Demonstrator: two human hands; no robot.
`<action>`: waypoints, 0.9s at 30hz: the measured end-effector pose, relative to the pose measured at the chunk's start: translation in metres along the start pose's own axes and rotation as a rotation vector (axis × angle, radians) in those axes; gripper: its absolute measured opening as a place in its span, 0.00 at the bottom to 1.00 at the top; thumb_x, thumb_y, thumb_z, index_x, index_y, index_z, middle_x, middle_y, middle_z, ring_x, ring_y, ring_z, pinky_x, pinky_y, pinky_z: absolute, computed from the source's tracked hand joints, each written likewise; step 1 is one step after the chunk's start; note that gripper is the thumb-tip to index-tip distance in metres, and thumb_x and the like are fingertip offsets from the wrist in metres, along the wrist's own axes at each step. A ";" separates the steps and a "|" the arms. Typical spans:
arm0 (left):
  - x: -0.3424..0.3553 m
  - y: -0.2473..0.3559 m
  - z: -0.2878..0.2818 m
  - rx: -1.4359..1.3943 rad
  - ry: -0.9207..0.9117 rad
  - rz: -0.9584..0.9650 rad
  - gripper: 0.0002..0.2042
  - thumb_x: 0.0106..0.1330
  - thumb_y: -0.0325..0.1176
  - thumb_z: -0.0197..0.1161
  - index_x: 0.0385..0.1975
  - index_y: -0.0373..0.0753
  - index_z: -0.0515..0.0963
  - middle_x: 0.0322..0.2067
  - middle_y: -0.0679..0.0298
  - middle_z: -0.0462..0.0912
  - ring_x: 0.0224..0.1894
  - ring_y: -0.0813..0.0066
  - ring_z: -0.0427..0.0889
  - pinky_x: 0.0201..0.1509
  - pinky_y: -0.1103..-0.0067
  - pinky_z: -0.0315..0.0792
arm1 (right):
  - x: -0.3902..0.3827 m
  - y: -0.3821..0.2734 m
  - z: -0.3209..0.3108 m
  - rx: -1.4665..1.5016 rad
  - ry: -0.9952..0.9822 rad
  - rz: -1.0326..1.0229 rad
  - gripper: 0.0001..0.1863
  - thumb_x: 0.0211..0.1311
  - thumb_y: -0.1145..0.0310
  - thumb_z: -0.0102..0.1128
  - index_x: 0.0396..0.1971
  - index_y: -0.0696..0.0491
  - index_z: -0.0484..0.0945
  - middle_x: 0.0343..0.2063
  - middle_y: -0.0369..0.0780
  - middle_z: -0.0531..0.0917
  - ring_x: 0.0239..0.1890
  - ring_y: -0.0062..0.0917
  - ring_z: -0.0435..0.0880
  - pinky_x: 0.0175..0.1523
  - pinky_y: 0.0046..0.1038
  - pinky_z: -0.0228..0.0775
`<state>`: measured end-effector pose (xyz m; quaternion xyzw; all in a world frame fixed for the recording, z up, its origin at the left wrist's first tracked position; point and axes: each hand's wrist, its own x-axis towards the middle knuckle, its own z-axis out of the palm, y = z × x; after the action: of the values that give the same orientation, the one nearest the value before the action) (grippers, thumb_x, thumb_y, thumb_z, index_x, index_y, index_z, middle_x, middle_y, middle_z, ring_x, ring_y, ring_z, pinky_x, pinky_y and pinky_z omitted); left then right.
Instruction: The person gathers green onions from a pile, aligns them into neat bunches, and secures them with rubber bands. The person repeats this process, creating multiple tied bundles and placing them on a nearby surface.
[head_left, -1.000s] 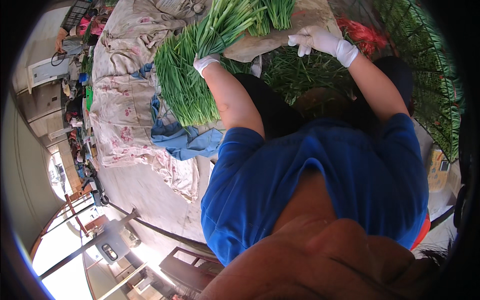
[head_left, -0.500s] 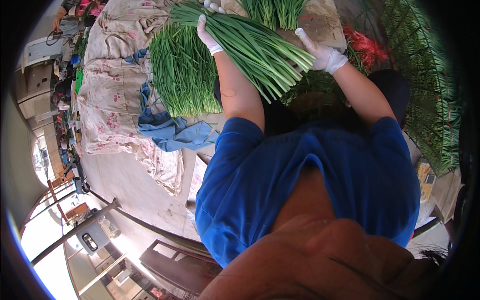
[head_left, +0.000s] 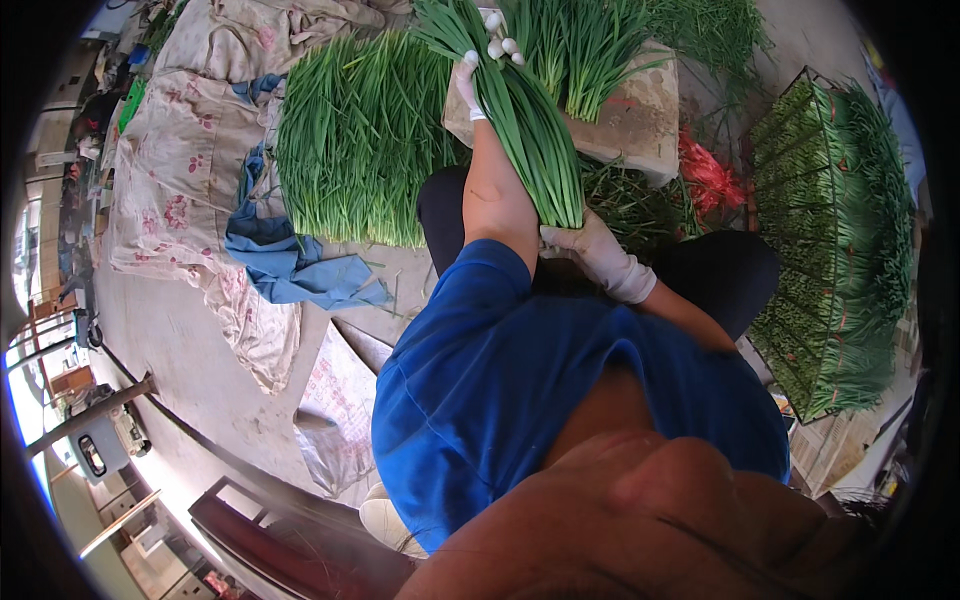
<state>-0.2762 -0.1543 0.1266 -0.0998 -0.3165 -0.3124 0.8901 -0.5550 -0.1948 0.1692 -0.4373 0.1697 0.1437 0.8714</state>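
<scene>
Bundle of chives held slantwise at upper centre of frame, above the person's lap. Right hand, gloved, closed round the cut lower end of the bundle. Left hand, gloved, fingers curled over the upper leafy part. Behind the bundle, a block carrying more chives. Left of it, a spread pile on the ground, beside a blue cloth and floral sheet. At right, a wire crate packed with greens
</scene>
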 end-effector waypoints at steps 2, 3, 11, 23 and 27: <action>0.004 -0.007 0.001 0.036 0.067 0.009 0.27 0.62 0.36 0.55 0.59 0.32 0.60 0.33 0.61 0.77 0.48 0.66 0.74 0.52 0.71 0.73 | -0.001 -0.004 -0.001 0.046 0.001 0.072 0.27 0.53 0.72 0.64 0.53 0.54 0.64 0.39 0.38 0.78 0.37 0.23 0.79 0.41 0.26 0.73; 0.006 -0.010 -0.002 -0.033 0.097 -0.019 0.28 0.61 0.36 0.56 0.60 0.32 0.59 0.33 0.60 0.77 0.48 0.65 0.74 0.52 0.70 0.73 | 0.001 -0.001 -0.007 0.062 -0.024 0.094 0.25 0.54 0.72 0.63 0.52 0.56 0.66 0.38 0.38 0.78 0.34 0.22 0.78 0.38 0.24 0.71; 0.040 -0.099 0.021 0.492 0.386 -0.503 0.33 0.61 0.53 0.56 0.57 0.32 0.63 0.49 0.49 0.74 0.51 0.58 0.74 0.54 0.61 0.70 | -0.073 -0.053 -0.039 0.202 -0.067 0.098 0.29 0.57 0.65 0.58 0.56 0.65 0.64 0.24 0.31 0.72 0.17 0.11 0.61 0.21 0.13 0.53; -0.056 -0.214 0.068 0.957 0.578 -1.315 0.33 0.55 0.59 0.60 0.53 0.38 0.70 0.42 0.53 0.79 0.45 0.63 0.79 0.47 0.69 0.72 | -0.122 -0.072 -0.157 0.272 0.600 -0.293 0.16 0.62 0.69 0.52 0.46 0.63 0.73 0.26 0.35 0.77 0.19 0.14 0.67 0.21 0.13 0.55; -0.078 -0.235 0.097 0.604 0.407 -1.358 0.24 0.58 0.53 0.60 0.43 0.37 0.73 0.26 0.66 0.76 0.29 0.78 0.76 0.37 0.79 0.72 | -0.090 -0.030 -0.145 0.275 0.416 -0.477 0.11 0.57 0.70 0.59 0.39 0.58 0.78 0.26 0.36 0.80 0.22 0.18 0.73 0.25 0.19 0.63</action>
<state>-0.5178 -0.2635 0.1487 0.4230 -0.2101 -0.7024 0.5325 -0.6486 -0.3392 0.1473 -0.3633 0.2543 -0.1804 0.8780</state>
